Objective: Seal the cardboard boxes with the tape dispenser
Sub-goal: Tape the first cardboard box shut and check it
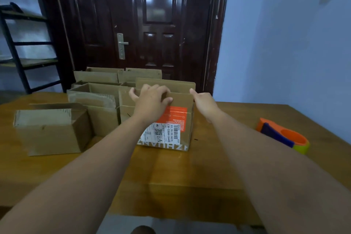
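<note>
From the head camera, the labelled cardboard box (183, 101) stands open near the middle of the wooden table (190, 169), toward its far edge. The left hand (152, 101) grips the top edge of the near flap, fingers curled over it. The right hand (205, 105) touches the box's top right corner; its fingers are hidden, so I cannot tell whether it grasps. The tape dispenser (283, 135) lies untouched by the table's right edge, well apart from both hands. More open boxes (49, 133) crowd the left side, before a dark door (152, 24).
</note>
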